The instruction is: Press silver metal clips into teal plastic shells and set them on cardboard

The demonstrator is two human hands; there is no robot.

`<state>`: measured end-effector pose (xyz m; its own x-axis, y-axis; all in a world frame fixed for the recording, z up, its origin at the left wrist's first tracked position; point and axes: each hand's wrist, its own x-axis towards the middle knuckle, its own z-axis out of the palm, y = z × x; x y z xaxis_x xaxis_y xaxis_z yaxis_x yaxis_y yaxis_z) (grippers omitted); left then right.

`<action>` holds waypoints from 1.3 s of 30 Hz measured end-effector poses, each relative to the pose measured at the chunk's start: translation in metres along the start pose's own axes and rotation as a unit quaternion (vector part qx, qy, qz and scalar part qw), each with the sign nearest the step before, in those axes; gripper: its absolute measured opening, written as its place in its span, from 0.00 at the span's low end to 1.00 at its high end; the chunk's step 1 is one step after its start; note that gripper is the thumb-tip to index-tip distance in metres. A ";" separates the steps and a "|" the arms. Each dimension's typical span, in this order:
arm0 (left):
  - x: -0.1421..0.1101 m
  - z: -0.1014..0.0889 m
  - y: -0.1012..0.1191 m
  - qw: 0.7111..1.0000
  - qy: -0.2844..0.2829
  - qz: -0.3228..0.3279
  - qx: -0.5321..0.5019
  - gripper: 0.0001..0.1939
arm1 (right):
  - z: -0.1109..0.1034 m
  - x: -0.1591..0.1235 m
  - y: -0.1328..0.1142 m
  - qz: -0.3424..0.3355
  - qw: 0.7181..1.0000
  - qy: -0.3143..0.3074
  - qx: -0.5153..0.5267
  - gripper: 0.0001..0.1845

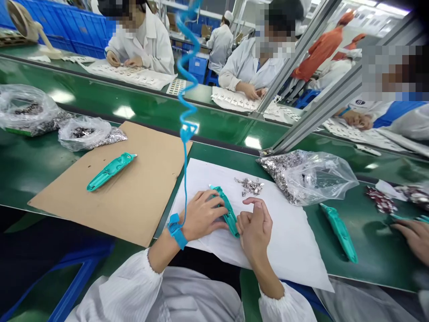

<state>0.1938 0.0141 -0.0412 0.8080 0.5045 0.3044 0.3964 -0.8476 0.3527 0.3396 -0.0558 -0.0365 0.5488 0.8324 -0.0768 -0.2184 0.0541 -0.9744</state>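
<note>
My left hand (206, 212), with a blue wrist strap (177, 231), is closed around a long teal plastic casing (229, 213) with a small white tip at its far end. The casing lies at a slant over a white sheet (284, 241). My right hand (256, 226) is at the casing's near end, its index finger crooked and the other fingers curled in. Whatever those curled fingers may hold is hidden. Just beyond the hands lies a small heap of shiny metal pieces (252, 186) on the sheet.
Another teal casing (111, 171) rests on brown cardboard (150, 179) at left, and one more (340, 232) at right. Plastic bags of metal parts (308, 176) (89, 134) stand along the back. A blue coiled cord (185, 80) hangs in front. A co-worker's hand (414, 235) is at far right.
</note>
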 end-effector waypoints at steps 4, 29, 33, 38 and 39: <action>-0.002 0.001 -0.001 1.000 0.015 0.010 -0.005 0.18 | -0.002 -0.001 -0.010 0.007 0.996 0.051 0.076 0.14; -0.004 -0.004 0.004 0.999 -0.022 -0.032 -0.005 0.14 | -0.003 -0.021 0.014 -0.119 0.968 -0.129 -0.179 0.19; -0.004 -0.004 0.004 0.998 0.016 -0.051 -0.038 0.17 | 0.000 -0.017 -0.007 -0.171 0.883 -0.097 -0.425 0.19; -0.004 -0.005 0.005 0.996 0.023 -0.054 -0.069 0.20 | 0.000 -0.014 -0.036 -0.087 0.749 -0.120 -0.646 0.19; -0.004 -0.006 0.005 0.996 0.020 -0.048 -0.076 0.21 | 0.000 -0.012 -0.039 -0.071 0.737 -0.145 -0.656 0.18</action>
<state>0.1897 0.0089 -0.0357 0.7501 0.5909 0.2970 0.3982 -0.7621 0.5106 0.3410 -0.0679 0.0026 0.2534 0.9630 -0.0919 0.8978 -0.2695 -0.3484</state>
